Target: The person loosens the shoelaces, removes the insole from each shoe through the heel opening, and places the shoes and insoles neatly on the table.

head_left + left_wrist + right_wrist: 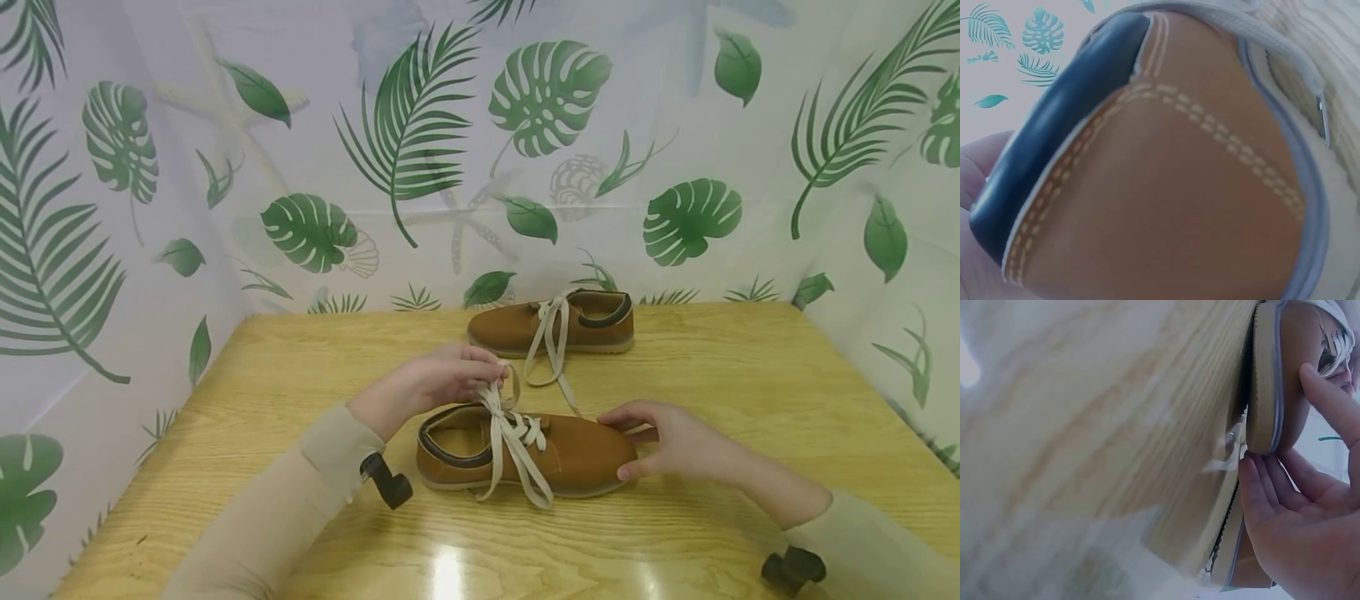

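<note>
The left hand [461, 372] pinches the flat off-white fabric lace [499, 414], its grip tight above the low brown leathery shoe [592, 454], upright on the yellow wood-grain tabletop [345, 550]. The right hand [671, 437], partly spread, grasps that shoe's toe; a matching brown shoe [502, 329] stands beyond it.

Tabletop [315, 358]: lay open either side of far shoe [504, 330]. Far lace [567, 392]: trailed across the gap between shoes. Near shoe [588, 454]: toe was blocked by right hand [686, 442].

front shoe [581, 456] on table [720, 375] | rear shoe [513, 327] behind | backdrop [450, 275] rearmost
</note>
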The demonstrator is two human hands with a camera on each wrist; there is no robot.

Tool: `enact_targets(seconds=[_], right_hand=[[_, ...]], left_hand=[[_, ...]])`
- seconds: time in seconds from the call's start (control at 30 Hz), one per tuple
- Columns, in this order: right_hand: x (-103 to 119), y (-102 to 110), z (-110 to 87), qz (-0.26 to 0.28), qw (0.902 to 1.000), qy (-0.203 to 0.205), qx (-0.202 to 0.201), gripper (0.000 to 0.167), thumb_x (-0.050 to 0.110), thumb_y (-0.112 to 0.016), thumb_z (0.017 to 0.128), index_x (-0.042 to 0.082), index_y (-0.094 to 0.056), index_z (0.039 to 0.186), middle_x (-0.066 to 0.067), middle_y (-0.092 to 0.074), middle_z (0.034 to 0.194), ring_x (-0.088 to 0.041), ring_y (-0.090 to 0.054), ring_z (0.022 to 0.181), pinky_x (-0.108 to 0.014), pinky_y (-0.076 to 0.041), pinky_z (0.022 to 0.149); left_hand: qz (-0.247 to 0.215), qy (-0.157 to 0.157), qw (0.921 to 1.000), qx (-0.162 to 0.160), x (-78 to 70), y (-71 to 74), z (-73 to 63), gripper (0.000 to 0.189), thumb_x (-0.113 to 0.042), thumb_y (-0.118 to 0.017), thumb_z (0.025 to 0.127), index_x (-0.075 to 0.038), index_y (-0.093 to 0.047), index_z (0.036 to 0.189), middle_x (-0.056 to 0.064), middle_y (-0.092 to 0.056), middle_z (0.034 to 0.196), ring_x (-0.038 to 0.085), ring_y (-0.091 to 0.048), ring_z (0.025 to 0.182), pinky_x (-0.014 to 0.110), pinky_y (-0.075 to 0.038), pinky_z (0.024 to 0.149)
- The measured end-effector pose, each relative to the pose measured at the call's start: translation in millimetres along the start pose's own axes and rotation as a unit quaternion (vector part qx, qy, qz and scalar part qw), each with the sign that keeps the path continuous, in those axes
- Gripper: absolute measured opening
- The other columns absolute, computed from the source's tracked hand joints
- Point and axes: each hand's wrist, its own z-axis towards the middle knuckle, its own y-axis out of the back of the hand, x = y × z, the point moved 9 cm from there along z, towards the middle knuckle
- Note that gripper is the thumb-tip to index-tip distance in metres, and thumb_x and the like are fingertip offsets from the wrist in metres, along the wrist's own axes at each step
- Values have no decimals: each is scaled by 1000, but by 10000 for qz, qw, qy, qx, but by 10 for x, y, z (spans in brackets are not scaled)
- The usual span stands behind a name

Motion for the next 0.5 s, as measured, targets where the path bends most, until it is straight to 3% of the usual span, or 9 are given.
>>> enact_targets(seconds=[0.07,0.27,0.5], right_hand=[[32,-23,9,-221,9997,89,1,74,19,-93,82,-9,-59,141,-28,-64,140,-44,-66,124,-34,-61,99],[32,-64,45,-468,9988,113,-52,79,28,-94,82,-1,-59,146,-22,-62,145,-43,-62,130,-44,-58,106],[-4,-58,69,-328,9994,110,-32,75,27,-95,81,1,-61,143,-19,-65,141,-40,-62,128,-36,-57,105]], left_hand=[[-100,-63,9999,79,12,-11,-1,21,-7,-54,108,8,-66,119,-9,-70,86,2,-63,75,20,-54,75],[-526,-163,9984,161,35,-9,-30,26,-5,-50,110,-14,-70,95,-7,-72,84,3,-67,77,21,-56,77],[-762,-182,9969,-57,74,38,-60,17,-7,-49,111,-4,-66,108,-7,-73,83,4,-68,75,21,-57,76]])
